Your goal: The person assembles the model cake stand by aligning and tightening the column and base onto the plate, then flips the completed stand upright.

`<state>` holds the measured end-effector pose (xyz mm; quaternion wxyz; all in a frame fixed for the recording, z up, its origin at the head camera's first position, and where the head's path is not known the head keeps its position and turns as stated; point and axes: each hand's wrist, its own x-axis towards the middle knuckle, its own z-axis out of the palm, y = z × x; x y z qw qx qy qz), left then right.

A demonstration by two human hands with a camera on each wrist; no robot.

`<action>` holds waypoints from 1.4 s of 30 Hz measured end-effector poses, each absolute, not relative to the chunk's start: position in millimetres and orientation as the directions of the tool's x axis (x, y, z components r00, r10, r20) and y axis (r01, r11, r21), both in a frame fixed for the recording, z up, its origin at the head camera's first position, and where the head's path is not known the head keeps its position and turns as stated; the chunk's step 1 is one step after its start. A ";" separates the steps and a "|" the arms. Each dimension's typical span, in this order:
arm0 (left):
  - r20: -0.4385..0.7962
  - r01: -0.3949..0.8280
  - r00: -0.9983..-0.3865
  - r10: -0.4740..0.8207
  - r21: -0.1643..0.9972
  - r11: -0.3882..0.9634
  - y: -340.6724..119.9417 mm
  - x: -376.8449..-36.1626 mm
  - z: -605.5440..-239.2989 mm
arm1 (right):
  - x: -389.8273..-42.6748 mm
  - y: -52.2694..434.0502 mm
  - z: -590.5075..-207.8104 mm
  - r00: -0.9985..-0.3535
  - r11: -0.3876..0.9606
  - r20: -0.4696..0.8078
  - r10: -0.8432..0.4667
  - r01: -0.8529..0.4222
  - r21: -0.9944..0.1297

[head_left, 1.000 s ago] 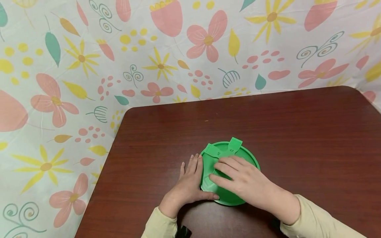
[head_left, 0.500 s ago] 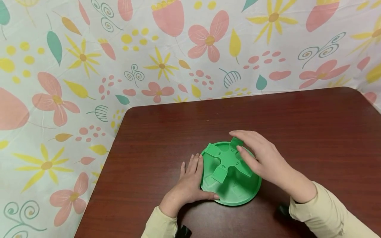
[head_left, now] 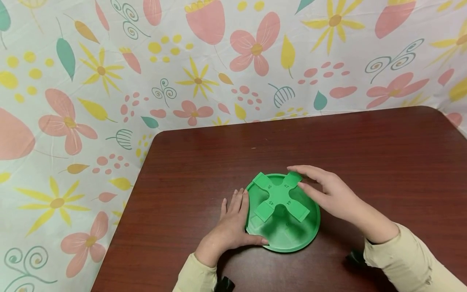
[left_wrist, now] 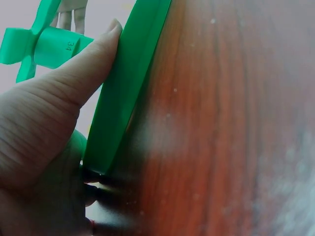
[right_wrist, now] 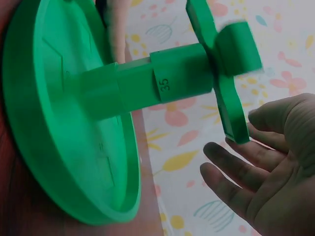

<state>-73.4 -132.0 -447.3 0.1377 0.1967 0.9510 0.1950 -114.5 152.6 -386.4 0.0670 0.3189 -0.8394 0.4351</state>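
- Steadying the green round base (head_left: 292,239) with my left hand (head_left: 230,231), I have the fingers straight and flat on the table (head_left: 365,146), pressed against the base's left rim, and the thumb lies along its near rim; nothing is gripped.
- My right hand (head_left: 328,194) is loosely open, fingertips touching the far-right arm of the green cross-shaped top (head_left: 279,196); from the right wrist view the fingers look relaxed and not closed round anything.
- The base sits near the table's front edge, somewhat left of the middle, well apart from the far edge and the right corner.
- The cross top stands raised on a telescoping green post (right_wrist: 147,81) with printed numbers, rising from the middle of the base.
- What could go wrong, as I judge it: a sideways push on that one arm could tilt the raised post and lift the base's right side, since my left hand only blocks the left rim.
- The base could also skid on the smooth wood toward the front edge if my left hand eases off.
- Count: one base, one post, one cross top with four arms, two hands, one table, one flowered cloth (head_left: 109,81) behind it.
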 end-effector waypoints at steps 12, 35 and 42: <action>-0.193 0.314 -0.884 0.425 0.427 0.848 -133.0 -73.6 -444.2 | -91.1 170.6 -381.3 -0.783 0.541 0.398 -0.479 -0.620 -0.568; -0.188 0.315 -0.883 0.430 0.442 0.840 -132.8 -73.3 -446.5 | -70.1 135.6 -395.4 -0.602 0.524 0.558 -0.571 -0.791 -0.317; -0.184 0.316 -0.884 0.430 0.443 0.839 -131.9 -72.0 -447.9 | -68.5 133.0 -393.3 -0.591 0.541 0.568 -0.573 -0.793 -0.280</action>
